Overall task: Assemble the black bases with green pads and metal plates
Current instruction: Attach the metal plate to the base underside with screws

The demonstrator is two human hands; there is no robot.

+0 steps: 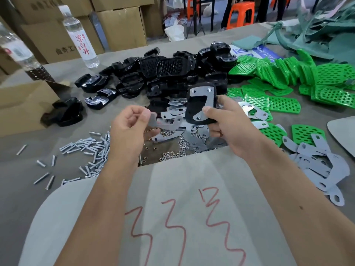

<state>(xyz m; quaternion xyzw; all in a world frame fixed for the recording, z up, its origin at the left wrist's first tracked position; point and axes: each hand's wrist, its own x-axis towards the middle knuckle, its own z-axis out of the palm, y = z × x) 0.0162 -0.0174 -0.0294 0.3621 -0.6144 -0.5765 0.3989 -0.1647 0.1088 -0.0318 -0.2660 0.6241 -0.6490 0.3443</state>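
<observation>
While right hand (228, 127) grips black base (199, 106) above the table, plate (201, 96) laid on it, left hand (130, 127) pinches second plate (153, 120). Risk: loose top plate slides off if base tilts.

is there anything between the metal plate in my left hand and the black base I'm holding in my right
Nothing visible. The left hand pinches a metal plate just left of the black base gripped by the right hand, with only open air between them. One plate already lies on the base's face.
</observation>
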